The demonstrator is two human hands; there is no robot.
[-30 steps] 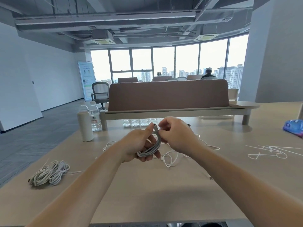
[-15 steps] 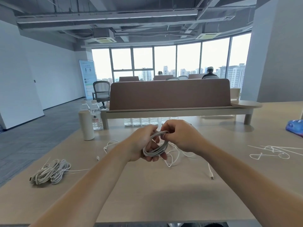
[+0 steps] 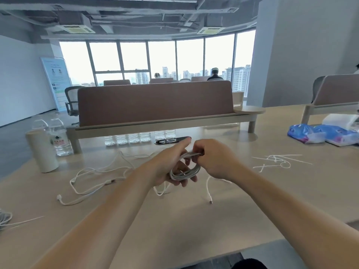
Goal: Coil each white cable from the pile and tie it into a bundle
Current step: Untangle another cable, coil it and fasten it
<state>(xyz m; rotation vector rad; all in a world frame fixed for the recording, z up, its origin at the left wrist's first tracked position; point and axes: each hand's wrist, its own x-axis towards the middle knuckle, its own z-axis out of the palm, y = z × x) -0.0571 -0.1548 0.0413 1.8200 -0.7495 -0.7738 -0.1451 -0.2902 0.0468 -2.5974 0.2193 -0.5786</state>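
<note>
From the head camera, both forearms reach out over a wide pale wooden table point(image 3: 194, 220). The left hand point(image 3: 171, 166) cradles a coil of thin white cable point(image 3: 185, 170) above the tabletop: its fingers curl up under the loops and the thumb lies straight along the top. The right hand point(image 3: 215, 160) sits just beside it with curled fingers, pinching the strands at the upper edge of the coil. Motion blur hides exactly how the fingertips meet.

A loose tail of white cable with a plug point(image 3: 210, 201) lies on the table below the right wrist. To the left of the hands, a tangle of loose white cables point(image 3: 93, 175) sprawls across the wood. At the far left edge part of a bundled white cable heap point(image 3: 3, 218) shows.

Right of the hands lie thin white ties point(image 3: 279, 161), well apart from the coil. Further back stand a clear plastic water bottle point(image 3: 59, 138), a plain white cylinder point(image 3: 41, 150) and a long brown desk divider point(image 3: 155, 101). Blue plastic packets point(image 3: 320, 134) sit at the far right.
</note>
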